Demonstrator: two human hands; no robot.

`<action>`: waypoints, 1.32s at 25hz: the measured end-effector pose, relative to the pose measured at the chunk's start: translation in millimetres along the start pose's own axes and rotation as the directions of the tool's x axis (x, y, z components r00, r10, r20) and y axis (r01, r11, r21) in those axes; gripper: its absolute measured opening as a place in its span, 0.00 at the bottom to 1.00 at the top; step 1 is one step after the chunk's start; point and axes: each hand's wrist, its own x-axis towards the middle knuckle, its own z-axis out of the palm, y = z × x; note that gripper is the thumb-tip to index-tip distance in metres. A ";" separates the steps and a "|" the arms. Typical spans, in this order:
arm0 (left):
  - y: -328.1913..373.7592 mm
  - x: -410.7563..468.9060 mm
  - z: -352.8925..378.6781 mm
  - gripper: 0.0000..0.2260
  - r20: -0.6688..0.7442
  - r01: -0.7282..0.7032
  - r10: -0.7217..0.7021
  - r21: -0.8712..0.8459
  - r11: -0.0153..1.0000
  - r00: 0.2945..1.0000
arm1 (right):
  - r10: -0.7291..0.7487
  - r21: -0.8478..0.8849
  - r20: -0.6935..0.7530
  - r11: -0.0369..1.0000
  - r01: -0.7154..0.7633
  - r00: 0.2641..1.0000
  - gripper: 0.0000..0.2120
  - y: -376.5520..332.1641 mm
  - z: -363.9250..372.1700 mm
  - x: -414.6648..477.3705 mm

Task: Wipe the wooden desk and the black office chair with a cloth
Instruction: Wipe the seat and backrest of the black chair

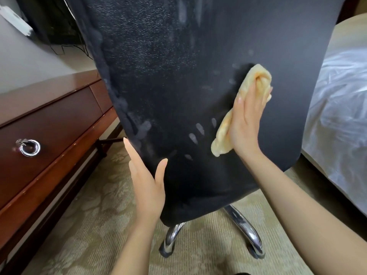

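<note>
I wipe the black padded office chair point(168, 76) with a yellow cloth point(224, 133).
The cloth lies under my right hand's point(246, 126) flat fingers; my left hand's point(147, 183) straight fingers brace the edge.

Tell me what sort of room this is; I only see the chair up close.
Most likely a hotel room or bedroom: a bed with rumpled white bedding on the right, a wooden desk with a ring-pull drawer on the left, and patterned carpet under the black office chair.
</note>
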 end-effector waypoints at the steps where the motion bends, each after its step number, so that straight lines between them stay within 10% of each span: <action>1: 0.4 -0.9 0.3 0.41 0.001 -0.005 0.005 -0.001 1.000 1.000 | -0.050 -0.014 -0.020 0.999 0.049 0.999 0.24 -10.8 3.8 4.2; 5: -3.8 -1.7 0.1 0.41 0.000 -0.037 0.037 -0.003 0.999 0.999 | -0.424 -0.177 0.099 0.883 0.435 0.900 0.19 -33.8 18.2 1.6; 8: -7.3 -1.0 -1.2 0.40 0.000 -0.025 0.025 0.008 1.000 1.000 | -0.642 -0.405 0.391 0.523 0.750 0.660 0.17 -30.9 34.2 -21.3; 13: -1.6 -0.3 -4.0 0.40 -0.016 -0.027 0.026 -0.054 0.998 1.000 | -0.563 -0.161 0.812 0.034 0.986 0.152 0.32 33.7 13.0 -71.7; 17: 2.2 -0.6 -5.5 0.40 -0.024 -0.003 0.001 -0.051 0.999 1.000 | -0.487 0.030 0.872 -0.056 0.998 -0.054 0.21 62.1 -15.4 -47.7; 20: 2.9 -0.2 -4.9 0.40 -0.010 0.026 -0.026 -0.040 0.999 1.000 | -0.508 -0.052 0.858 0.068 0.996 0.079 0.20 65.0 -32.7 -22.4; 24: 2.8 0.1 -4.1 0.40 -0.018 0.033 -0.034 -0.043 0.999 0.999 | -0.593 -0.347 0.599 0.413 0.842 0.538 0.13 48.0 -49.2 18.2; 28: 3.1 0.1 -5.2 0.40 -0.004 0.033 -0.033 -0.051 0.998 0.999 | -0.225 -0.208 0.052 0.950 0.231 0.973 0.20 15.9 -38.0 55.0; 30: 3.4 0.3 -5.3 0.40 -0.016 0.031 -0.032 -0.047 0.998 0.999 | 0.019 -0.041 -0.189 0.999 -0.027 0.982 0.22 -6.6 -18.4 59.6; 33: 2.6 1.1 -5.0 0.40 -0.018 0.033 -0.034 -0.044 0.998 0.999 | -0.009 -0.009 -0.318 1.000 0.007 0.948 0.21 -23.8 3.3 52.7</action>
